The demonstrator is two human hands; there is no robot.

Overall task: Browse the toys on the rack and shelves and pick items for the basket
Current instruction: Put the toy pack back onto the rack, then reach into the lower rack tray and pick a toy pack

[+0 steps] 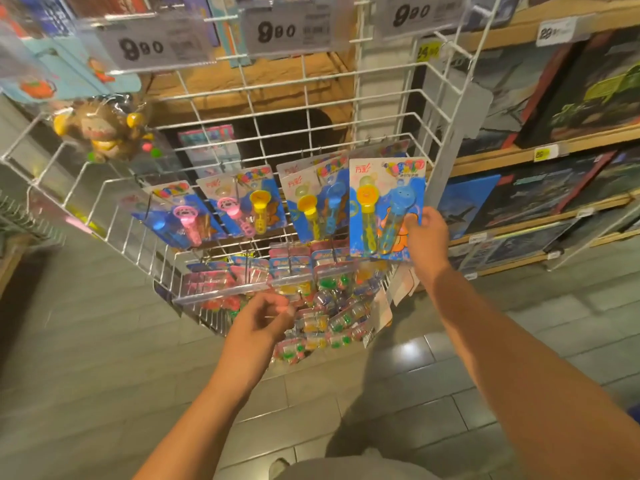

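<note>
While browsing white wire rack (311, 109): right hand (426, 233) pinching blue carded bubble-wand pack (384, 209) for inspection; left hand (260, 318) loosely curled, empty.

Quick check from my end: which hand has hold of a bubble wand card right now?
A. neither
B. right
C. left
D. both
B: the right hand pinches the lower right edge of the bubble wand card in front of the rack, while the left hand hangs loosely curled below it, holding nothing.
</note>
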